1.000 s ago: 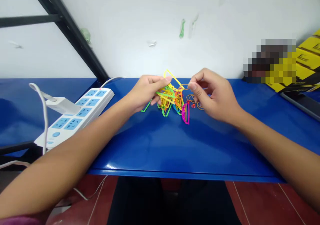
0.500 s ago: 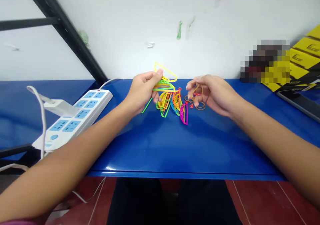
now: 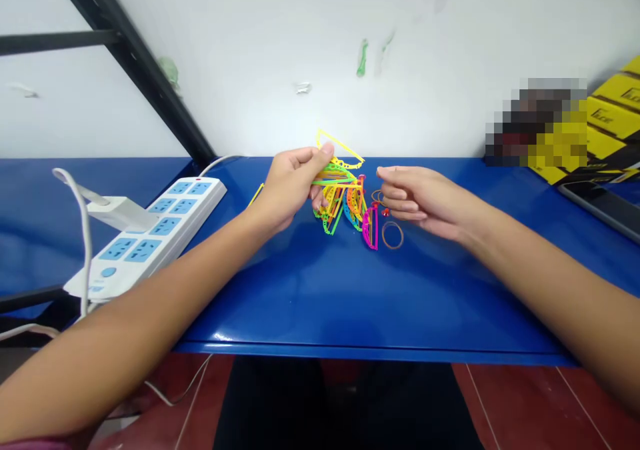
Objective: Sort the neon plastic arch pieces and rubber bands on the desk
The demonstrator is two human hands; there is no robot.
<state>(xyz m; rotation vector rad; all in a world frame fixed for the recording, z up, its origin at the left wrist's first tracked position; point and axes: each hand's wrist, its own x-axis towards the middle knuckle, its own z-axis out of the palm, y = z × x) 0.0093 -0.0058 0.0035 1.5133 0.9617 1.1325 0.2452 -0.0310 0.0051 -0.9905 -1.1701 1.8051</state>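
My left hand (image 3: 295,183) is closed, thumb over fingers, on several thin D-shaped plastic frames. A yellow D-shaped frame (image 3: 345,149) sticks up above the thumb, and green and yellow ones (image 3: 336,178) point right from the grip. Below them on the blue table lies a bunch of similar frames in green, yellow, orange and blue (image 3: 352,210), with a magenta frame (image 3: 371,229) at its right. To the right, my right hand (image 3: 407,197) hovers with its fingers drawn together; anything between them is hidden. A brown rubber band (image 3: 393,235) and a small red piece (image 3: 385,213) lie beneath it.
A white power strip (image 3: 150,233) with a plugged-in adapter (image 3: 123,213) and cable lies at the left, near a dark metal frame (image 3: 145,70). Yellow-and-black boxes (image 3: 607,117) and a dark phone-like slab (image 3: 600,203) sit at the right. A white wall backs the blue table (image 3: 350,303).
The fingers of my right hand have closed together from a looser curl. A rubber band that hung by them now lies on the table. My left hand has shifted slightly right, still gripping the frames.
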